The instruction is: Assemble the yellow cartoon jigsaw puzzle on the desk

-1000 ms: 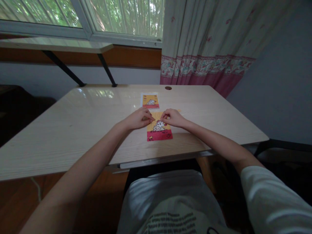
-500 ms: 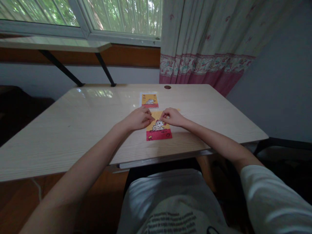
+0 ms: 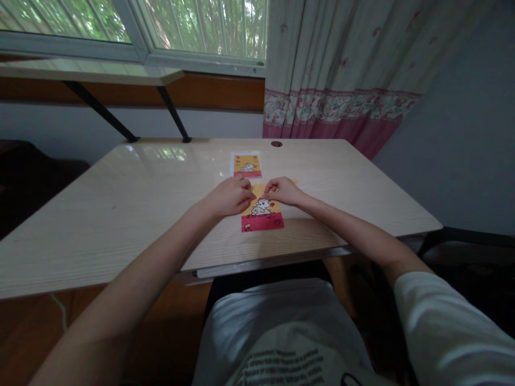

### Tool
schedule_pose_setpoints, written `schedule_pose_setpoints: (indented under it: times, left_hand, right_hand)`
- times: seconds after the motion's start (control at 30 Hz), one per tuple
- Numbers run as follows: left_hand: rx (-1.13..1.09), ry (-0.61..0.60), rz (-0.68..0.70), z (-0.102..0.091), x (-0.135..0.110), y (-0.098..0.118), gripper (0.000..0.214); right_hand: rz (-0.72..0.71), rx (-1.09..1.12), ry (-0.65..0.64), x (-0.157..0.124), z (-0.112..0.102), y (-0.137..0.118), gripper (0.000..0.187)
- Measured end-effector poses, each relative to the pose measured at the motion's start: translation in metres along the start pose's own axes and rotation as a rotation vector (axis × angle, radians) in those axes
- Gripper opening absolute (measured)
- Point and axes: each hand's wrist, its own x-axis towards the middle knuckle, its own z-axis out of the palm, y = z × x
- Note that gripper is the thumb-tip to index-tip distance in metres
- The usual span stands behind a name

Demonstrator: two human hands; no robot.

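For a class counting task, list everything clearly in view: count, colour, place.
Near picture: 1, yellow-red, desk front
Far picture: 1, yellow-red, beyond it
Desk: 1, pale, middle
Hole: 1, dark, desk's back edge
Shelf: 1, pale, back left
Supports: 2, black, under shelf
Window: 1, pale frame, top left
Curtain: 1, white-pink, right of window
Walls: 2, bluish, back and right
Cable: 1, white, lower left
Floor: 1, brown, below desk
Shirt: 1, grey, bottom
Left hand: 1, bare, near picture's left
Right hand: 1, bare, near picture's right

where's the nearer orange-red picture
In the head view, the nearer picture lies mid-frame on the desk, its far part between the left hand and right hand, in front of the white-edged card.
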Motion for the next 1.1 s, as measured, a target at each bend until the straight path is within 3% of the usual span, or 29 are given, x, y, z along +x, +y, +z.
schedule_pose_setpoints:
  times: [0.17,0.3,0.37,0.47,0.57,0.7,0.87,1.1]
  left_hand:
    - [-0.078,-0.003,-0.022,0.004,-0.001,-0.004,0.028]
    - [-0.162,0.030,-0.040,0.005,-0.001,-0.007,0.027]
    - [-0.181,0.059,-0.054,0.006,-0.001,-0.009,0.026]
    - [-0.199,0.086,-0.088,0.006,-0.003,-0.014,0.025]
    - [-0.192,0.096,-0.117,0.007,-0.006,-0.019,0.024]
    - [-0.160,0.092,-0.126,0.008,-0.007,-0.022,0.024]
    - [-0.144,0.098,-0.121,0.006,-0.006,-0.020,0.024]
    - [-0.135,0.097,-0.118,0.005,-0.007,-0.020,0.025]
  right_hand:
    - [-0.095,-0.006,0.045,0.002,-0.008,0.003,0.022]
    - [-0.106,-0.138,0.224,0.002,-0.042,0.018,0.020]
    - [-0.102,-0.293,0.232,0.001,-0.061,0.033,0.018]
    - [-0.037,-0.467,0.138,0.000,-0.081,0.055,0.016]
    - [0.011,-0.497,0.061,-0.001,-0.088,0.067,0.019]
    - [0.021,-0.414,0.006,0.000,-0.086,0.067,0.027]
    - [0.043,-0.253,-0.113,0.001,-0.083,0.066,0.019]
    - [0.041,-0.154,-0.215,0.001,-0.083,0.065,0.021]
